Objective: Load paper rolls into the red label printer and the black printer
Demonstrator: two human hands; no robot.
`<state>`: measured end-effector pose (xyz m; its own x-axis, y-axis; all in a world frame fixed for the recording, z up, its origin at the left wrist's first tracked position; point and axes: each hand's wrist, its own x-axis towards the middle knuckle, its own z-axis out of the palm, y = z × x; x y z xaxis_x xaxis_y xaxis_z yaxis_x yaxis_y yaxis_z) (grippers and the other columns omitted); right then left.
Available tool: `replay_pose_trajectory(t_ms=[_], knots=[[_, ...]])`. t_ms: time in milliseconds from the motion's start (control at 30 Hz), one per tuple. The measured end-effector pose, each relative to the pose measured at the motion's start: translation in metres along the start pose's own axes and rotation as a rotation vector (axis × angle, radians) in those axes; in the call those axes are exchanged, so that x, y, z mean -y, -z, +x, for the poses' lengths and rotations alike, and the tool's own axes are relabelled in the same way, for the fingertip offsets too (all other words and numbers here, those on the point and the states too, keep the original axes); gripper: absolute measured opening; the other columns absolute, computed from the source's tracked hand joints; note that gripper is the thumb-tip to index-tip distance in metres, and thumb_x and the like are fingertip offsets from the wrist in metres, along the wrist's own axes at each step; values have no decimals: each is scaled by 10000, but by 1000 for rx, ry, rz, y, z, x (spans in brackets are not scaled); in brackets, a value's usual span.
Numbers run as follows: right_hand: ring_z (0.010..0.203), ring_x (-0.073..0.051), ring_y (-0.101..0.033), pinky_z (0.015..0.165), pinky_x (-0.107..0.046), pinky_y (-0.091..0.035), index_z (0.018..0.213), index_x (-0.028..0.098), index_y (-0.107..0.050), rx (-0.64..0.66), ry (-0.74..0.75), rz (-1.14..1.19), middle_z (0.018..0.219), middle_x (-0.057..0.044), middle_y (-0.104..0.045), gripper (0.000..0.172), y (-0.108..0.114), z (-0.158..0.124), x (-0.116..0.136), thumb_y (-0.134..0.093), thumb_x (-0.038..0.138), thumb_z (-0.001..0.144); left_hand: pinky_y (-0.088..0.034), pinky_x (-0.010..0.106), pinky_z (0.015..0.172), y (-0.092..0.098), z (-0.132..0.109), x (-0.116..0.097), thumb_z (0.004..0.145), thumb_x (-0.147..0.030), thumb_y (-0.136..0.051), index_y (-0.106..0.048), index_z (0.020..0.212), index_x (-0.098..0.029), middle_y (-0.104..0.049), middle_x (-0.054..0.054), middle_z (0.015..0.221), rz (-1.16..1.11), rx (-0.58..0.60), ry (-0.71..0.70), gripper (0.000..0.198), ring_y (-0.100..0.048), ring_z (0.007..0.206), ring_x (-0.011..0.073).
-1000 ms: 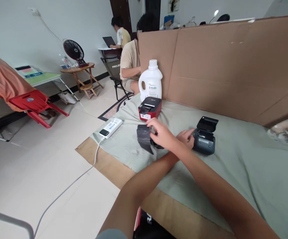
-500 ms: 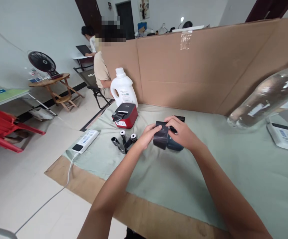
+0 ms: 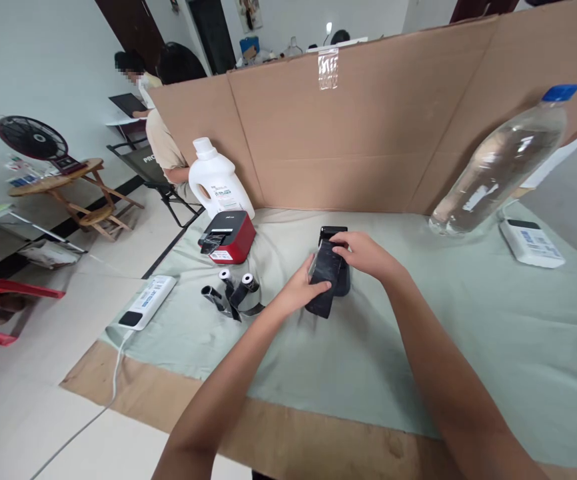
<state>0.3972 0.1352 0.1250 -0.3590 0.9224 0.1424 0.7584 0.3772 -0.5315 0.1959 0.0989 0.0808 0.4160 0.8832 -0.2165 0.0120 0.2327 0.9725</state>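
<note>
Head: black strip [image 3: 325, 273] lies between 2 grips [image 3: 299, 288] [image 3: 363, 253].

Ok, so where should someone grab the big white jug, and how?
I'd take the white jug by its handle, coming from the picture's left. The handle loops out on that side with a hole for fingers to wrap through. The red and black machine stands in front of the jug's lower part, so reaching straight from the front looks harder.

L hand [image 3: 299, 288] gripping, thumb extd; R hand [image 3: 368, 255] fingers bent; arms [image 3: 433, 340] fwd.
</note>
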Motion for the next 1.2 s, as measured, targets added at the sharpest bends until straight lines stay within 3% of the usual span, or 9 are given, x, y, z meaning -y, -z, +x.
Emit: replay_pose_trajectory(t_ms=[200,433,533,600,767,933,1067,1133,1200], knots=[[1122,-247,-662,897,-311,-462,1203,195,-726,59,-184,-265,1211,-127,-738,292,-25,10,-18,-542,181,977,-501,275,554,9,-13,0,752,-321,-821,-90,1669,-213,-708,-17,707,133,74,133,1177,-664,546,184],[1140,-279,-616,883,-333,-469,1188,171,-721,77,-210,-350,1183,-153,-707,304,-40,15,-15,-543,135,944,-447,257,540,13,-6,-18,833,-337,-769,-420,1583,-193,-743,37,781,333,163,160,839,-664,547,171],[1153,-288,-591,869,-339,-480,1077,174,-745,22,-256,-366,1222,-159,-648,280,-43,14,-12,-522,109,921,-429,240,526,11,-1,-18,869,-326,-745,-446,1564,-171,-761,51,831,345,186,168,773,-687,563,167],[1112,-281,-593,859,-347,-487,1062,178,-738,-62,-286,-352,1201,-154,-632,295,-44,14,-11,-474,120,943,-423,226,508,10,0,-16,890,-310,-722,-465,1552,-183,-769,59,932,321,171,177,721,-692,550,147],[1242,-310,-496,1037,-409,-426,1380,122,-575,-344,-192,-308,1405,-183,-545,410,-44,22,-18,-419,209,1011,-435,211,504,6,-2,-12,905,-274,-700,-535,1506,-238,-711,103,1245,242,191,215,625,-726,593,129],[1133,-262,-567,1008,-377,-437,1199,143,-629,-241,-89,-112,1206,-132,-633,294,-28,26,-33,-495,150,937,-437,207,561,-2,-4,-10,959,-272,-630,-487,1540,-267,-674,118,1301,187,253,272,599,-777,777,170],[958,-227,-601,873,-353,-475,1029,198,-658,-11,-30,-9,1085,-80,-630,196,-12,14,-32,-572,139,863,-435,216,612,0,-4,-4,1000,-303,-583,-425,1577,-267,-606,133,1428,213,349,269,598,-779,896,187],[916,-225,-599,835,-356,-489,1031,209,-685,103,-61,-14,1086,-85,-621,222,-11,9,-26,-558,134,865,-422,219,610,4,-3,-2,1010,-327,-565,-426,1576,-270,-602,130,1441,252,384,257,586,-778,914,192],[1014,-264,-591,872,-388,-500,1164,232,-697,108,-98,-58,1192,-111,-600,335,-16,7,-19,-563,144,871,-411,225,606,9,-3,-1,1017,-345,-544,-450,1564,-273,-612,124,1435,281,420,239,559,-778,932,201]])
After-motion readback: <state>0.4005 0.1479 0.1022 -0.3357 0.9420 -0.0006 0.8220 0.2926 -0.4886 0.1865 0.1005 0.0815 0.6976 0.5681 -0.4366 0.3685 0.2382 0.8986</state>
